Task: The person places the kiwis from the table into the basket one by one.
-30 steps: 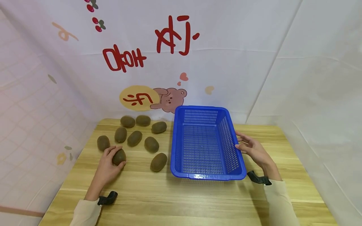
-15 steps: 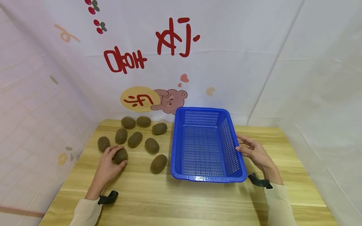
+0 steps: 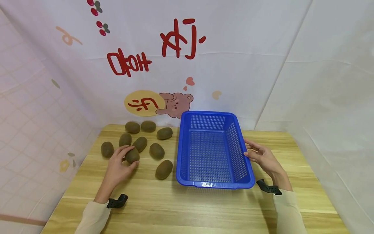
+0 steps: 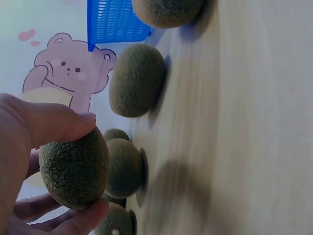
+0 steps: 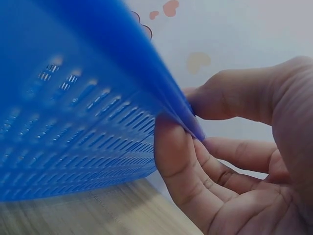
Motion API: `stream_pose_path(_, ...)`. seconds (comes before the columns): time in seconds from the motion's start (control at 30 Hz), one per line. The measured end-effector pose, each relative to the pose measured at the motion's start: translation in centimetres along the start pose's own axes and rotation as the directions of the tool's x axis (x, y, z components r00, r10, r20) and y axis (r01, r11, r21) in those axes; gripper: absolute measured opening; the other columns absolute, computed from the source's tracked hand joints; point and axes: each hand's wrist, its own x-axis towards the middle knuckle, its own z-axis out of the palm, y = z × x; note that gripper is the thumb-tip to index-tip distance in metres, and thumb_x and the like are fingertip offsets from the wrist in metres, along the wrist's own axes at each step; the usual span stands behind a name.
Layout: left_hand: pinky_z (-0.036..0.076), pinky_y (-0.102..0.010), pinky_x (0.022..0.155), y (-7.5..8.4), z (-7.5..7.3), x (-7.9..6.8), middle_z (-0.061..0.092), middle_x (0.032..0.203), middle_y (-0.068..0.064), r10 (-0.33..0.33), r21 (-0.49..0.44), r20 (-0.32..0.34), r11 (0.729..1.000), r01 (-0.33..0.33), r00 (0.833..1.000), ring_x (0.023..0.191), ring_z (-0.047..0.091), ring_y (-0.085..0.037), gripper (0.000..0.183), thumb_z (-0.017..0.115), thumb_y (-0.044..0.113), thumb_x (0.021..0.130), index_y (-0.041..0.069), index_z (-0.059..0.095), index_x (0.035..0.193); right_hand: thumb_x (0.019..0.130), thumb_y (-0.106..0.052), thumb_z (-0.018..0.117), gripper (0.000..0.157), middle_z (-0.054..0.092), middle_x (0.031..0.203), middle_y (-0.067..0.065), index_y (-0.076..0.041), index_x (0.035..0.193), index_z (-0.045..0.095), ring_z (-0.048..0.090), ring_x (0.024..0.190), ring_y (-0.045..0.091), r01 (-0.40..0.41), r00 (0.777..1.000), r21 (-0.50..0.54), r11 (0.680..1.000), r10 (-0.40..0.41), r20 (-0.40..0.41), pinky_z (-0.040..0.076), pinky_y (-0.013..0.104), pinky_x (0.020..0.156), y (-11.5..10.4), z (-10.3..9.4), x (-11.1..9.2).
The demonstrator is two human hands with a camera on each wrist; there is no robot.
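My left hand [image 3: 117,169] grips a brown fuzzy kiwi [image 3: 132,156] between thumb and fingers. The left wrist view shows this held kiwi [image 4: 74,169] raised off the wood, a shadow falling on the table beside it. Close behind it lies another kiwi [image 3: 140,144], partly overlapped by the fingers' side. On the right, my right hand [image 3: 264,160] pinches the side rim of a blue plastic basket [image 3: 215,185]. Seen from the right wrist, the thumb is over the rim [image 5: 171,105] and fingers are beneath it. The basket's slotted floor holds nothing.
Several more kiwis lie loose left of the basket, among them one kiwi [image 3: 164,169] near its left side and one kiwi [image 3: 107,149] far left. A printed white cloth [image 3: 239,58] hangs behind the wooden table [image 3: 187,211].
My left hand has lifted the kiwi and shifted it right and slightly away from me, off its former spot. The right hand stays on the basket's rim, and the basket barely moves.
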Motion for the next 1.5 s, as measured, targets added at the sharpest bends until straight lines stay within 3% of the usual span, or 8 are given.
stream_pose_path(0.27,0.055,-0.057,0.087,1.4,0.0,1.0,0.053,0.142,-0.022,0.014,-0.030,0.003,0.999,-0.014,1.000,0.123,0.057,-0.040,0.060,0.084,0.006,0.082,0.004,0.062,0.137,0.100,-0.008,0.066,0.065,0.060,0.117,0.006,0.001,0.157,0.036,0.071,0.098,0.008,-0.042,0.999,-0.008,0.999,0.042,-0.019,0.062,0.028,0.086,0.1,0.2,0.0)
stream_pose_path(0.53,0.055,-0.049,0.086,3.5,0.4,2.2,0.055,0.140,-0.017,0.047,-0.044,0.011,0.998,-0.047,0.999,0.123,0.057,-0.035,0.060,0.086,0.011,0.082,0.007,0.064,0.137,0.100,-0.010,0.066,0.065,0.060,0.117,0.005,-0.001,0.158,0.036,0.071,0.099,0.008,-0.064,0.998,-0.020,0.998,0.064,-0.021,0.061,0.028,0.087,0.4,0.3,-0.1)
stream_pose_path(0.83,0.047,-0.056,0.102,5.9,1.5,4.0,0.055,0.143,-0.015,0.084,-0.139,0.037,0.987,-0.079,0.996,0.132,0.052,-0.036,0.060,0.087,0.016,0.082,0.011,0.064,0.137,0.101,-0.012,0.066,0.066,0.058,0.119,0.009,-0.002,0.158,0.036,0.071,0.099,0.007,-0.068,0.997,-0.048,0.997,0.067,-0.022,0.061,0.027,0.087,0.2,-0.1,-0.2)
stream_pose_path(1.07,0.057,-0.048,0.089,7.6,2.4,5.3,0.055,0.143,-0.014,0.103,-0.179,0.064,0.980,-0.090,0.993,0.123,0.059,-0.032,0.059,0.086,0.014,0.082,0.011,0.064,0.137,0.100,-0.014,0.067,0.068,0.057,0.121,0.010,-0.003,0.159,0.035,0.070,0.100,0.006,-0.090,0.995,-0.037,0.995,0.089,-0.034,0.061,0.026,0.088,-0.1,-0.2,-0.1)
stream_pose_path(1.23,0.060,-0.051,0.089,8.6,3.1,5.8,0.054,0.143,-0.012,0.130,-0.221,0.079,0.969,-0.110,0.988,0.122,0.061,-0.032,0.058,0.085,0.011,0.083,0.012,0.064,0.137,0.100,-0.015,0.067,0.068,0.057,0.120,0.007,-0.004,0.159,0.036,0.070,0.100,0.006,-0.094,0.995,-0.045,0.995,0.092,-0.041,0.061,0.026,0.088,-0.2,-0.1,0.0)
stream_pose_path(1.5,0.060,-0.045,0.090,10.3,4.2,6.4,0.056,0.142,-0.015,0.175,-0.227,0.107,0.963,-0.147,0.979,0.120,0.062,-0.030,0.060,0.087,0.014,0.082,0.013,0.064,0.137,0.099,-0.012,0.068,0.067,0.056,0.120,0.010,-0.002,0.158,0.036,0.070,0.098,0.007,-0.090,0.995,-0.006,0.996,0.090,-0.039,0.061,0.026,0.087,-0.1,0.0,0.1)
